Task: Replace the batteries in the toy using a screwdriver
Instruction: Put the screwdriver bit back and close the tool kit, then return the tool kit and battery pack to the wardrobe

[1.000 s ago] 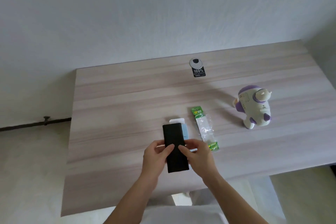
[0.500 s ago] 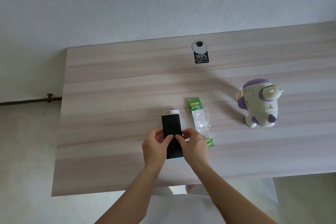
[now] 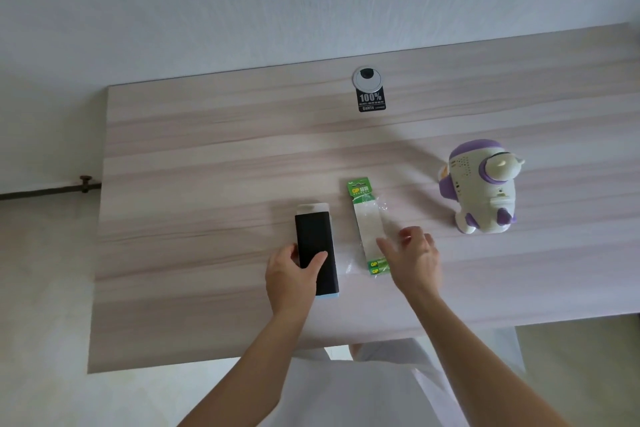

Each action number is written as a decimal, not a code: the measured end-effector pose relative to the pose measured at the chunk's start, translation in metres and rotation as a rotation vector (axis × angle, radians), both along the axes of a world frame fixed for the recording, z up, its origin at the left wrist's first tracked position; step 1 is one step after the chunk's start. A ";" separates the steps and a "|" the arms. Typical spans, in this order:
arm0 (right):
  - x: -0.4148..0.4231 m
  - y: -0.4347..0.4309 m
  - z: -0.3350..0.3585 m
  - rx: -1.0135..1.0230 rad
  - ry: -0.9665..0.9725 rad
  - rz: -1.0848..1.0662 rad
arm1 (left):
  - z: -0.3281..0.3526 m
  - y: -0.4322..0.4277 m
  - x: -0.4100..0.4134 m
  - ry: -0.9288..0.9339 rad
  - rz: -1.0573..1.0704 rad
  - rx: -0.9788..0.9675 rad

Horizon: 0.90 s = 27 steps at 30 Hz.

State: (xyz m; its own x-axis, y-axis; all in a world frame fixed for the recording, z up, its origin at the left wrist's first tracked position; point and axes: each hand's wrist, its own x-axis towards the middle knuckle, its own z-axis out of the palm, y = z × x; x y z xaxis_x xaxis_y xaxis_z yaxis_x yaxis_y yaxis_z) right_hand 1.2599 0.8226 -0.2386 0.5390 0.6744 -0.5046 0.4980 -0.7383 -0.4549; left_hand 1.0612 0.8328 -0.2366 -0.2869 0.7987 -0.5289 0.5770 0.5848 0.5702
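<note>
The right hand [image 3: 412, 260] has let go of the black case [image 3: 317, 246], which both hands held a moment ago, and has shifted right to the lower end of the battery pack [image 3: 367, 225]. Its fingers [image 3: 417, 234] are loosely spread and hold nothing. They are blurred, so I cannot tell whether they touch the pack's clear wrapper.

The left hand [image 3: 292, 276] now holds the case alone, with the thumb [image 3: 319, 258] lying across its black front and the other fingers [image 3: 292, 251] curled round its left edge. The case lies lengthwise on the surface [image 3: 194, 204] at lower centre of the frame. A pale blue strip shows at its near end and a white tab at its far end.

The battery pack lies just right of the case, roughly parallel and apart from it. It has a green card header at the top, a long clear middle, and green and yellow cells at the bottom next to the right hand.

The toy [image 3: 483, 187], a white figure with purple trim, stands at centre right of the frame, well apart from both hands and to the right of the pack.

At upper centre, near the far edge of the surface, are a round silver grommet [image 3: 367, 78] and, just below it, a black sticker [image 3: 371, 102] reading "100%". At far left a thin dark pipe [image 3: 45, 189] runs along the base of the wall.
</note>
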 end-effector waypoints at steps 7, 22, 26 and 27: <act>-0.024 0.007 0.002 -0.083 -0.056 0.032 | -0.004 -0.004 0.004 -0.011 0.014 0.004; -0.030 -0.002 -0.005 -0.028 0.448 -0.002 | 0.000 -0.004 0.010 -0.045 0.006 -0.005; -0.039 -0.002 -0.007 -0.008 0.592 -0.078 | -0.003 -0.004 0.009 -0.042 0.002 0.005; -0.039 -0.003 -0.006 -0.005 0.627 -0.095 | -0.002 -0.004 0.010 -0.034 -0.005 -0.002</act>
State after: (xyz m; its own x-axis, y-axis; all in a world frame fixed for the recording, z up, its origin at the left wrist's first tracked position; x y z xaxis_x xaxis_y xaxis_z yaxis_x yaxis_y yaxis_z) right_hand 1.2205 0.8201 -0.2448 0.1973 0.6349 -0.7470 0.0697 -0.7691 -0.6353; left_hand 1.0715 0.8289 -0.2387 -0.2642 0.7989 -0.5404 0.5602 0.5832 0.5883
